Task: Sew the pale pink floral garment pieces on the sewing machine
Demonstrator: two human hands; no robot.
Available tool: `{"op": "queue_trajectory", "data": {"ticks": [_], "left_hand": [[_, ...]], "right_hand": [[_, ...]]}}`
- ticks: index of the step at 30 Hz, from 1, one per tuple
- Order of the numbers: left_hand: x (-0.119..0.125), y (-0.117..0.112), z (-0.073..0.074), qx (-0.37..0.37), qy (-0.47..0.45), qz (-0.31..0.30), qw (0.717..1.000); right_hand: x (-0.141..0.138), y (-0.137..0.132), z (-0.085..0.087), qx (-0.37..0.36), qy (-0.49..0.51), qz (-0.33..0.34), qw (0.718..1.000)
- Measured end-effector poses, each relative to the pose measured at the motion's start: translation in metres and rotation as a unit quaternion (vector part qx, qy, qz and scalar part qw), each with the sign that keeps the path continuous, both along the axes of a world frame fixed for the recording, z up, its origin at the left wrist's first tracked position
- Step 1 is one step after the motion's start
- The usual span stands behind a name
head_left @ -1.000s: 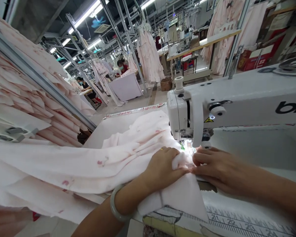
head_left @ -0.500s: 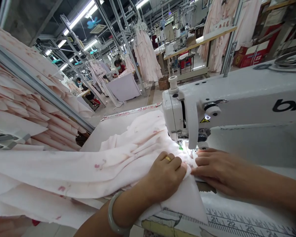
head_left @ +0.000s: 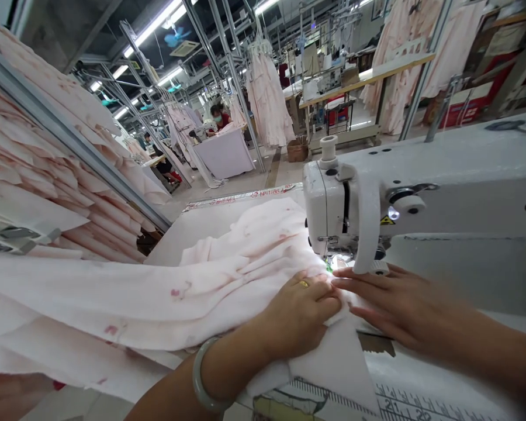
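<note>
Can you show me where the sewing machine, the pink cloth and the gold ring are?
Sewing machine (head_left: 456, 181): head view, on the white side of its long arm.
Pink cloth (head_left: 214, 292): head view, on a broad fold.
Gold ring (head_left: 304, 284): head view, on the front of its band.

White table (head_left: 175, 240) — sewing machine (head_left: 359, 187) stands on the right, pale pink printed cloth (head_left: 228, 292) lies in folds on the left and runs past the left edge. Red-lettered tape (head_left: 241, 198) along far edge. Ruler strip (head_left: 407, 410) along near edge, 21 and 22 readable — cloth corner overlaps it.
</note>
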State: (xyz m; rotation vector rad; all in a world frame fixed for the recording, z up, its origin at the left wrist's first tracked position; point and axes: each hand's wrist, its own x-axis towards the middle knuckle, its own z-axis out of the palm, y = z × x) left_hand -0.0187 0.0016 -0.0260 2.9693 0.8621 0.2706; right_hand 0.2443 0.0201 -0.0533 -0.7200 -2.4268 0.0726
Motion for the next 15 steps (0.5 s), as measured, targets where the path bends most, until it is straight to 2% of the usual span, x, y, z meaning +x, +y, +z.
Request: {"op": "queue_trajectory", "data": {"ticks": [3, 6, 11, 15], "left_hand": [[0.0, 0.002, -0.003, 0.01, 0.002, -0.013, 1.0], [0.0, 0.011, -0.006, 0.032, 0.007, -0.027, 0.999], [-0.002, 0.031, -0.007, 0.038, 0.03, -0.039, 0.998], [-0.002, 0.032, -0.009, 0.067, 0.021, -0.029, 0.997]], "right_hand": [[0.002, 0.002, -0.012, -0.007, 0.001, 0.015, 1.0], [0.002, 0.004, -0.018, -0.007, 0.004, -0.004, 1.0], [0.003, 0.009, -0.012, 0.025, -0.016, -0.024, 0.999], [0.003, 0.009, -0.005, 0.031, -0.018, -0.028, 0.999]]}}
